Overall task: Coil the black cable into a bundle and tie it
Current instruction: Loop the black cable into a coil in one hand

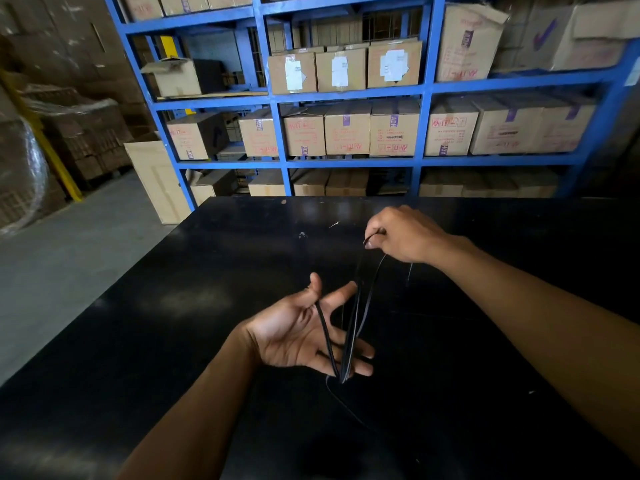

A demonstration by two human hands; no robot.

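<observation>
Right hand (405,235): thumb and forefinger pinched on the cable (356,306), held up and away over the table (173,341). Left hand (298,332): palm up, fingers (363,351) straight and spread, a former rather than a grip. A few loops run from beside the thumb across the fingers. A loose tail trails below the left hand; black on black, so I can't tell how much is left. Step: mid-coil, no tie yet. Next: right hand lays its strand round the left fingers at even tension. Risk: loops sliding off those uncurled fingers.
</observation>
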